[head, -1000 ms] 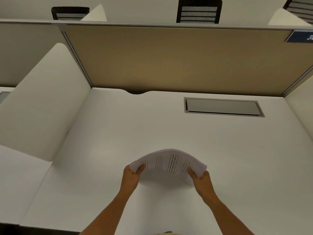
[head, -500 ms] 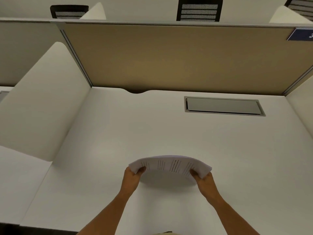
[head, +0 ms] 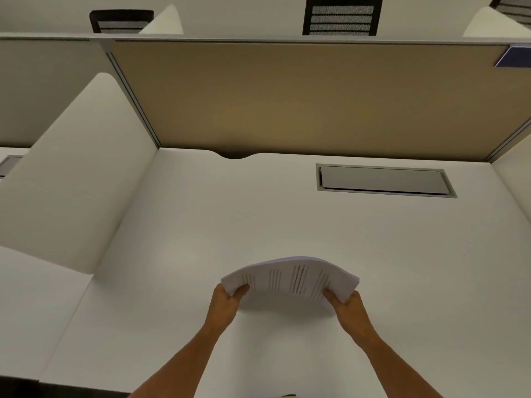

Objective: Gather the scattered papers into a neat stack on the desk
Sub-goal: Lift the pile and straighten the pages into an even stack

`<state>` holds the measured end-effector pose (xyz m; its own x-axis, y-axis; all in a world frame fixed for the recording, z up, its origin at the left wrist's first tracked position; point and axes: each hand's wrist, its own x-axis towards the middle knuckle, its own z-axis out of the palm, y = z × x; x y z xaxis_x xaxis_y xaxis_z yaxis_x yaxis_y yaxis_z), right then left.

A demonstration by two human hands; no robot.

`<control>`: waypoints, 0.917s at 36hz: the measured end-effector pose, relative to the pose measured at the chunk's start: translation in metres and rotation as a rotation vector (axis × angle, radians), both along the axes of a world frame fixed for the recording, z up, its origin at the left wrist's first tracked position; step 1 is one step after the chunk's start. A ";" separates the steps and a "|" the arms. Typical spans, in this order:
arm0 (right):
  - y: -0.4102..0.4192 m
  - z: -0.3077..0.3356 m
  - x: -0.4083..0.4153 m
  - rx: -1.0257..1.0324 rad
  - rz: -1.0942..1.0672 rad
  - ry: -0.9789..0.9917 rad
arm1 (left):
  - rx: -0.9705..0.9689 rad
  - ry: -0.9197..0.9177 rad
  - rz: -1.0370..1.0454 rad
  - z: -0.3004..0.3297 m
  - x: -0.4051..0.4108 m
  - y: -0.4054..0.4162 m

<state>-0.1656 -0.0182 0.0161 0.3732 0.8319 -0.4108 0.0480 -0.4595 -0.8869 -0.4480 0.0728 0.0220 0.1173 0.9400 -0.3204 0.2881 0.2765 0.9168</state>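
A bundle of white printed papers [head: 290, 278] is held just above the white desk [head: 201, 225], bowed upward in an arch, with lines of text showing on the top sheet. My left hand [head: 225, 305] grips its left edge. My right hand [head: 349, 310] grips its right edge. The sheets cast a shadow on the desk below them. No loose sheet lies elsewhere on the desk.
A grey cable hatch [head: 383, 180] is set into the desk at the back right. A tan partition [head: 301, 99] closes the back, white side dividers [head: 71, 182] flank the desk. Black chairs [head: 342, 15] stand beyond the partition.
The papers flattened and dropped half a second ago, then arched up again. Both hands kept their grip and stayed almost in place.
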 end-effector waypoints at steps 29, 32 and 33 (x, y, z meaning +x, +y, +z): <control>0.091 0.163 0.058 -0.241 0.795 -0.612 | 0.071 0.075 -0.501 0.090 -0.003 0.085; 0.101 0.179 0.039 -0.276 0.907 -0.773 | 0.078 0.049 -0.592 0.101 0.023 0.079; 0.103 0.183 0.032 -0.277 0.932 -0.806 | 0.078 0.028 -0.606 0.104 0.032 0.076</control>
<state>-0.1334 0.0848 0.1995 -0.0825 0.8360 -0.5425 0.9337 -0.1254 -0.3353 -0.4161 0.1492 0.1262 0.6311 0.7294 -0.2640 0.3976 -0.0119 0.9175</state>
